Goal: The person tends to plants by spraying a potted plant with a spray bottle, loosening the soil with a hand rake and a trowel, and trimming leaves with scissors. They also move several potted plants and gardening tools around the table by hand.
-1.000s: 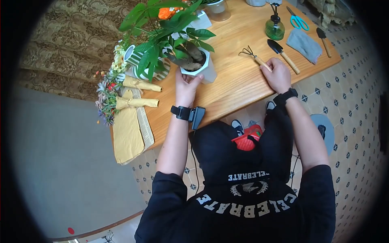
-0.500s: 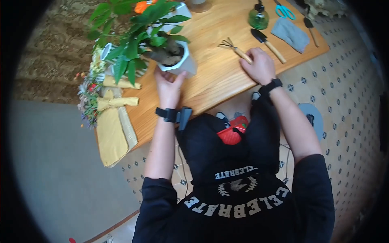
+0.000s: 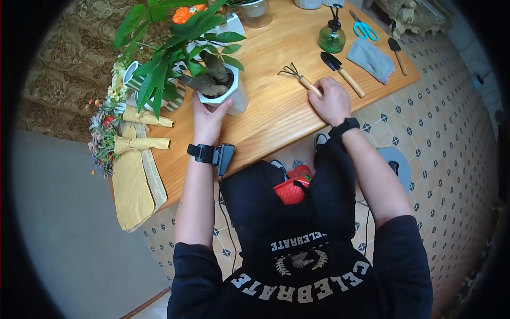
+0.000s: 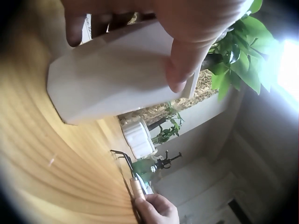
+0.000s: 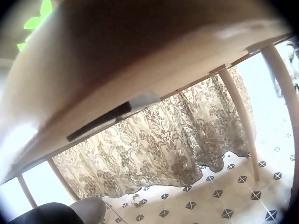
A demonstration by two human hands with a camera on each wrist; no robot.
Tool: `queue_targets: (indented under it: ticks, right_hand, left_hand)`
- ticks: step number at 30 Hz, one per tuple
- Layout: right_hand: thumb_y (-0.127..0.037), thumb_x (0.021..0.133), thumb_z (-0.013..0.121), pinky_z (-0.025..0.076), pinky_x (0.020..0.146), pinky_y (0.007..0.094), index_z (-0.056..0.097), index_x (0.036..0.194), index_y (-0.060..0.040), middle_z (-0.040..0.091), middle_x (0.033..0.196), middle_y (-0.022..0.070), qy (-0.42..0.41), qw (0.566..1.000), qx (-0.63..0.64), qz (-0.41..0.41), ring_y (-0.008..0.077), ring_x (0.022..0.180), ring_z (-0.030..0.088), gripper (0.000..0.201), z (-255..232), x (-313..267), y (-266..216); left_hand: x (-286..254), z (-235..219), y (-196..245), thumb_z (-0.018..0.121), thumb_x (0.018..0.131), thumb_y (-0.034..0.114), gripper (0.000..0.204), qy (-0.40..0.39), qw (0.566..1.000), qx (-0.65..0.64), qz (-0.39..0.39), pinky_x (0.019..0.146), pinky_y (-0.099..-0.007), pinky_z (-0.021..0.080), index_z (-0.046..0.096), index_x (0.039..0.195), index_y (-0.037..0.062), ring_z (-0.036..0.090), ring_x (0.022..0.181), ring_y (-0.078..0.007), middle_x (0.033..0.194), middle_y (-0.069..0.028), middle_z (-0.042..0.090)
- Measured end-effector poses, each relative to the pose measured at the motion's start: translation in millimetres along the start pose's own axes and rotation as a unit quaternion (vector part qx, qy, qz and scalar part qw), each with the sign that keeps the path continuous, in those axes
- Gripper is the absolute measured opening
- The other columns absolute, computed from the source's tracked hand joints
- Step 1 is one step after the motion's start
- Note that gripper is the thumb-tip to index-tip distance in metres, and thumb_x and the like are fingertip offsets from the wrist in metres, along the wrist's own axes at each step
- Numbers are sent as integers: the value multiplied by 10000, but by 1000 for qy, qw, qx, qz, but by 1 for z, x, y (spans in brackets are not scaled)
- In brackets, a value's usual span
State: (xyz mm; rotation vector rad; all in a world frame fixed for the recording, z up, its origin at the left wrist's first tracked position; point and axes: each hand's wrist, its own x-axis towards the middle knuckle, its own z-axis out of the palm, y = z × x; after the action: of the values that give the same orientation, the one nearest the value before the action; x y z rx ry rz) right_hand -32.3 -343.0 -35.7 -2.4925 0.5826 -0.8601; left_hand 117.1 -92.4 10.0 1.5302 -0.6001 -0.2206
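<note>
A white, angular plant pot (image 3: 239,101) stands on the wooden table with a thick-stemmed leafy plant (image 3: 215,69) in it. My left hand (image 3: 209,123) holds its near side; in the left wrist view the thumb lies along the white wall (image 4: 112,70) near the rim and the fingers reach around the far side. To the right, my right hand (image 3: 333,102) grips the wooden handle of a three-pronged hand rake (image 3: 308,85), its tines pointing away from me. The right wrist view shows mainly a blurred close surface and the table's underside, so the rake is hidden there.
Right of the rake lie a black trowel (image 3: 345,77), a grey cloth glove (image 3: 370,61), teal scissors (image 3: 365,31) and a small spade (image 3: 395,50). A green spray bottle (image 3: 331,41) stands behind. Flowers wrapped in yellow paper (image 3: 133,186) overhang the table's left edge.
The head view has shifted, so the table and everything on it appear further left. Both hands keep their holds on the pot and the rake.
</note>
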Motion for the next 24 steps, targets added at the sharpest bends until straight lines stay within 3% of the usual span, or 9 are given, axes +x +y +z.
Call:
queue_targets:
  ticks: [5, 14, 18, 20, 21, 24]
  right_hand:
    - [-212, 738, 639, 470, 689, 419, 605, 753, -42, 588, 755, 134, -9, 1000, -16, 2, 318, 759, 588, 174, 1, 0, -2]
    - [-247, 752, 640, 469, 700, 416, 608, 788, -46, 603, 808, 131, -15, 999, -35, 1, 319, 792, 591, 207, 2, 1, -2]
    - [-299, 765, 627, 475, 700, 416, 620, 826, -50, 619, 860, 137, -45, 997, -57, 16, 324, 811, 596, 256, 6, -1, 1]
    - [-309, 769, 624, 474, 709, 415, 622, 841, -48, 620, 861, 135, -37, 998, -47, 9, 323, 810, 596, 270, 7, -1, 2]
    - [-311, 771, 623, 472, 715, 415, 622, 840, -46, 621, 865, 133, -48, 998, -49, 13, 320, 813, 597, 274, 7, -1, 4]
    - [-309, 773, 623, 471, 719, 411, 624, 835, -44, 621, 860, 133, -52, 997, -50, 15, 318, 814, 598, 272, 6, 0, 3]
  left_hand:
    - [2, -3, -3, 732, 730, 36, 722, -4, 998, 37, 43, 1005, -349, 384, 285, 1294, -13, 487, 1157, -209, 1233, -136, 481]
    - [1, -2, -5, 754, 713, 49, 771, 5, 999, 12, 34, 998, -373, 394, 257, 1299, -24, 482, 1165, -235, 1244, -155, 462]
    - [9, -10, -27, 809, 668, 200, 756, 31, 991, 119, 60, 933, -354, 437, 346, 1216, -37, 532, 1103, -249, 1161, -169, 534]
    - [8, -7, -29, 809, 667, 209, 745, 52, 985, 141, 80, 904, -356, 454, 355, 1200, -46, 558, 1060, -266, 1135, -187, 549]
    - [6, -6, -26, 804, 700, 191, 673, 52, 983, 151, 91, 900, -338, 455, 388, 1174, -45, 560, 1045, -214, 1131, -152, 561]
    - [6, -1, -28, 808, 696, 216, 715, 69, 982, 147, 92, 903, -347, 455, 363, 1189, -51, 563, 1047, -229, 1146, -173, 547]
